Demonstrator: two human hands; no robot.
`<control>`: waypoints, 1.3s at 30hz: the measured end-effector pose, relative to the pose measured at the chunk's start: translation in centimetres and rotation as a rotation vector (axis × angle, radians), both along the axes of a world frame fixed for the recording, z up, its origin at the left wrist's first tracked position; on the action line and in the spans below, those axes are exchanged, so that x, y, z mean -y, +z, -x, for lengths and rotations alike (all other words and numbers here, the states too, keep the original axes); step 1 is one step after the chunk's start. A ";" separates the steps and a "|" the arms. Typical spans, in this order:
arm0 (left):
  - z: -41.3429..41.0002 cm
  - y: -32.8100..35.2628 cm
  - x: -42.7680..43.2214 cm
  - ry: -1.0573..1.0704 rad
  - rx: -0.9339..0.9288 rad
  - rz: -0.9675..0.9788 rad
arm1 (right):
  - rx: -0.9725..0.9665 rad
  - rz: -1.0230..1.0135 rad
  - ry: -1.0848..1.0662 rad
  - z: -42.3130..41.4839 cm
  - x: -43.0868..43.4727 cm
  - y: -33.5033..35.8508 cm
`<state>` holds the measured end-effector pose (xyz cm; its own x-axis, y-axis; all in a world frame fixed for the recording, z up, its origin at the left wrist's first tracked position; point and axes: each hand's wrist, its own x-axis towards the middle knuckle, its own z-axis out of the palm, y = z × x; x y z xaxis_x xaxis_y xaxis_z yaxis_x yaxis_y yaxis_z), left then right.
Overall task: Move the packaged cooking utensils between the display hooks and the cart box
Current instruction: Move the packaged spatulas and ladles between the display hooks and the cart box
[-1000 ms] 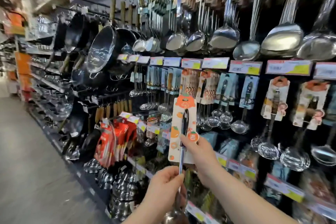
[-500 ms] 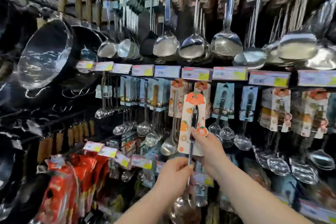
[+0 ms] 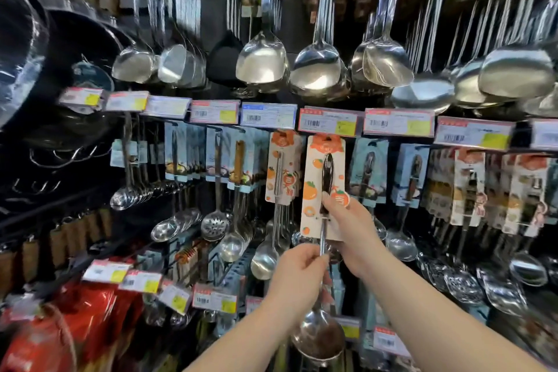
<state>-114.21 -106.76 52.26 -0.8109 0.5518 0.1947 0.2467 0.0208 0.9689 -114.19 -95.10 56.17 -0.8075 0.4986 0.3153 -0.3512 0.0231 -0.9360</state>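
Observation:
I hold a packaged ladle [image 3: 317, 190] upright in front of the display wall: a white card with orange fruit prints, a black handle and a steel bowl [image 3: 317, 335] at the bottom. My right hand [image 3: 350, 229] grips the card and handle at its lower right. My left hand [image 3: 299, 275] pinches the steel shaft just below the card. The card's top sits right under a price tag [image 3: 329, 122], beside a hanging pack of the same kind [image 3: 282, 169]. The hook itself is hidden. No cart box is in view.
Rows of blue-carded ladles and skimmers [image 3: 238, 160] hang to the left, more carded utensils [image 3: 471, 187] to the right. Large steel spatulas and ladles [image 3: 320, 66] hang above. Dark pans [image 3: 21, 48] are at far left, red packs [image 3: 75, 326] at lower left.
The view has swung right and closer to the shelf. Both hands have lifted the packaged ladle up, so its card top now reaches the price-tag rail next to the matching pack.

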 end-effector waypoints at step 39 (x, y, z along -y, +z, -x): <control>14.5 -3.9 -12.0 0.154 -0.113 0.218 | 0.118 -0.021 -0.120 11.6 -10.2 -0.8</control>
<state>-128.69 -94.79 48.36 -0.8683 0.4628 0.1785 0.3304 0.2713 0.9040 -125.83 -84.90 55.35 -0.7747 0.5879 0.2329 -0.2323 0.0780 -0.9695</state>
